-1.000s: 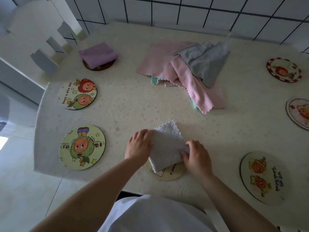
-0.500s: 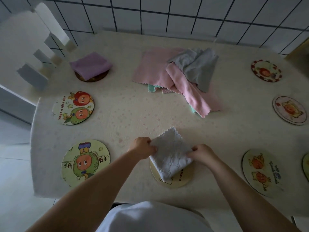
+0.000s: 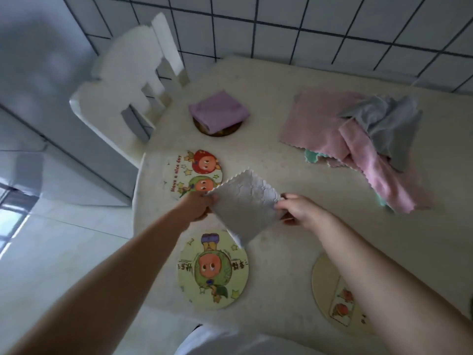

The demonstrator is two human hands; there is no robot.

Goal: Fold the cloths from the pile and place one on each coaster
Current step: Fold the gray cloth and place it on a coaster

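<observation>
We hold a folded grey cloth (image 3: 246, 206) between both hands above the table (image 3: 294, 155). Our left hand (image 3: 198, 204) grips its left corner with the fingers curled round the edge, and our right hand (image 3: 298, 210) pinches the right corner between thumb and fingers. The cloth hangs as a diamond, its scalloped top edge toward twelve o'clock and its bottom corner toward six, over the gap between two coasters.

At about ten o'clock from the cloth lies a coaster with two fruit faces (image 3: 193, 174), partly behind our left hand. At about seven o'clock from the cloth lies a green coaster with one orange face (image 3: 213, 270), bare, the cloth's lowest corner just above its upper rim. Toward four o'clock a pale coaster (image 3: 330, 298) sits partly under our right forearm.

At the table's far left, toward eleven o'clock, a folded purple cloth (image 3: 218, 112) rests on a dark coaster (image 3: 217, 131). At one to two o'clock the pile (image 3: 358, 139) spreads loose: pink cloths, a grey cloth (image 3: 386, 124) crumpled on top, and a teal edge (image 3: 311, 156) peeping from beneath.

A white chair (image 3: 128, 93) stands beside the table's left corner, and a tiled wall (image 3: 281, 29) runs behind.
</observation>
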